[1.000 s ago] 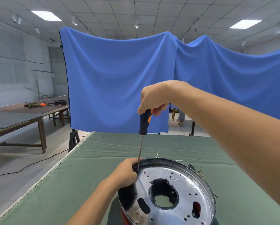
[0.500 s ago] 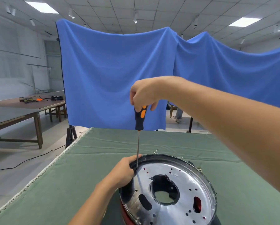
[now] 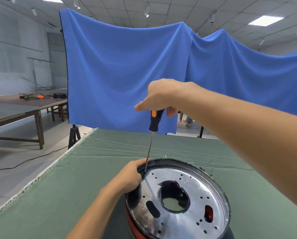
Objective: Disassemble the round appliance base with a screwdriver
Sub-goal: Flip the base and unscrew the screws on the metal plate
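While the screwdriver [image 3: 155,121] stands near upright, its tip sits at the far-left rim of the round appliance base [image 3: 177,200], which rests at the near edge of the table [image 3: 92,169], toward the right. Right hand [image 3: 159,97] caps the handle top, fingers curled round it. Left hand [image 3: 129,176] grips the base's left rim, thumb beside the shaft. Base looks stiff, shiny metal plate over red body, likely slick and sharp around the cut-out centre hole; best held at the black outer rim. Shaft is thin, could skid off the screw. Blue cloth [image 3: 127,75] hangs behind; wooden bench [image 3: 23,104] with tools far left, well apart. Nothing blocks the tool.
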`<state>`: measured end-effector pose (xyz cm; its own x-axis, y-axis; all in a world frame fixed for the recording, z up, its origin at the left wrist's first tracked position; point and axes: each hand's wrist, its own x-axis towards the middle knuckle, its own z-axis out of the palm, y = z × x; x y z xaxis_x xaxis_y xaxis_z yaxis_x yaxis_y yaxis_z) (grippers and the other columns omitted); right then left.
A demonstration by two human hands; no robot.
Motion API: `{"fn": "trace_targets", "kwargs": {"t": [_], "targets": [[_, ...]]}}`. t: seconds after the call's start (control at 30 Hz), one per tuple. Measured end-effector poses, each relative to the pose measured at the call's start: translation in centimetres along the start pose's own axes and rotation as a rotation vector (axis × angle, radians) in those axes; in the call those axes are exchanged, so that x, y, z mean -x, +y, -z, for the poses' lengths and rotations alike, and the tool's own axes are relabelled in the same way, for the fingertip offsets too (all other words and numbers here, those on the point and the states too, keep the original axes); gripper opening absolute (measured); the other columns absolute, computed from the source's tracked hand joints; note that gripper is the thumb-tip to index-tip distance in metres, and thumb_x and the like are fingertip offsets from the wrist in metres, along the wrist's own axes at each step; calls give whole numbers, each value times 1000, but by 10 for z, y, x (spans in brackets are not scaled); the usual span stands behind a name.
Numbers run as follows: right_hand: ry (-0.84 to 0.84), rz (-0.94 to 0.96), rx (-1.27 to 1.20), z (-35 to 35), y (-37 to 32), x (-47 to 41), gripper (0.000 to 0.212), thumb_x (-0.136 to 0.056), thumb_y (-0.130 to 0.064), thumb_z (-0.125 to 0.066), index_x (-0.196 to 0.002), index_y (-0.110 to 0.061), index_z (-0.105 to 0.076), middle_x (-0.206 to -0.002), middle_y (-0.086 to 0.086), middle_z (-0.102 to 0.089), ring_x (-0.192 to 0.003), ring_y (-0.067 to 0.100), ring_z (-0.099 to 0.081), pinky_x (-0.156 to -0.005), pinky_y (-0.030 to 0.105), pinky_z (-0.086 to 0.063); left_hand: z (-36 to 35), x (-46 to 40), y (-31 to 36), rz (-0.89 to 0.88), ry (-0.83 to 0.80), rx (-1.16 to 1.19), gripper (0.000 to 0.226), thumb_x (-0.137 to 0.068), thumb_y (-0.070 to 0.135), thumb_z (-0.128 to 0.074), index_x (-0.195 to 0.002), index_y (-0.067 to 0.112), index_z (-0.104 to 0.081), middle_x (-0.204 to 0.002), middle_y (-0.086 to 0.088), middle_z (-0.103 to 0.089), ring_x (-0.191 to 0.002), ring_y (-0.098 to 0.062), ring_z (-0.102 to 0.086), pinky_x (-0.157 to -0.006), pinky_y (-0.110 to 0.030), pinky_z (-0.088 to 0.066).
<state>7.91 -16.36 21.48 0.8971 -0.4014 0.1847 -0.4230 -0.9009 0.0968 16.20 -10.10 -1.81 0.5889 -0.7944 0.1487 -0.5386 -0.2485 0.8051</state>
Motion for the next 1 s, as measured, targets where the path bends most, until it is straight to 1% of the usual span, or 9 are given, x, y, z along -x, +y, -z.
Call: {"fn": "trace_targets", "kwargs": {"t": [0.1,0.2,0.37,0.43,0.53,0.63,0.73,0.9,1.0], "targets": [[193,35,158,-11,3,-4,35,-98,-30,-45,-68,-12,-43,-64,2,-47,-53,19,-42,-48,26,-26,0,0,0,8,-5,-25,63,-84,-13,-41,-135,23,-51,-122,14,-59,-113,-2,-52,-83,-2,-33],[-1,109,-138,2,4,-4,16,-86,-10,-47,-96,-5,-58,-82,11,-62,-71,31,-63,-53,26,-44,0,-1,-3,18,-6,-54,68,-82,-12,-37,-137,26,-48,-129,10,-58,-119,-7,-51,-95,-13,-35],[16,69,-215,-3,7,-2,37,-87,-49,-54,-88,-12,-57,-73,2,-69,-60,18,-68,-54,26,-51,1,-3,-6,-1,-13,-88,60,-86,-1,-40,-137,31,-47,-131,11,-57,-124,-12,-49,-107,-28,-36],[122,49,-140,-8,7,-4,30,-94,-37,-46,-83,-11,-56,-69,7,-69,-51,21,-67,-52,27,-49,1,-3,-6,-2,-11,-99,59,-87,1,-41,-137,31,-47,-133,11,-56,-125,-11,-48,-105,-24,-35],[15,59,-248,0,5,-4,30,-84,-11,-45,-109,-7,-61,-95,14,-70,-77,30,-71,-62,28,-54,0,-2,-7,-19,-12,-94,58,-86,5,-42,-136,33,-47,-131,16,-54,-123,-9,-47,-98,-19,-34],[-52,57,-280,3,5,0,27,-80,-24,-55,-102,-10,-63,-84,5,-68,-74,24,-68,-55,26,-54,2,-1,-7,-35,-28,-81,57,-84,9,-42,-131,40,-51,-114,27,-53,-113,-3,-49,-88,-13,-32],[155,36,-38,-9,10,0,34,-89,-41,-51,-70,-13,-51,-64,4,-64,-46,18,-60,-47,22,-37,3,-1,-7,-59,-27,-88,54,-81,12,-41,-120,48,-54,-101,35,-53,-103,1,-50,-80,-9,-34],[146,213,-300,-14,10,-4,13,-78,-20,-57,-86,-12,-49,-85,4,-60,-64,23,-54,-54,28,-41,2,-4,-9,-19,-26,-143,55,-90,11,-44,-139,35,-43,-132,13,-54,-123,-13,-48,-91,-16,-33],[153,172,-267,-16,8,-3,26,-82,-44,-53,-86,-20,-47,-78,-1,-64,-56,20,-62,-53,28,-46,2,-5,-9,-32,-28,-133,57,-87,9,-43,-135,38,-47,-125,18,-56,-114,-7,-51,-87,-9,-33]]}}
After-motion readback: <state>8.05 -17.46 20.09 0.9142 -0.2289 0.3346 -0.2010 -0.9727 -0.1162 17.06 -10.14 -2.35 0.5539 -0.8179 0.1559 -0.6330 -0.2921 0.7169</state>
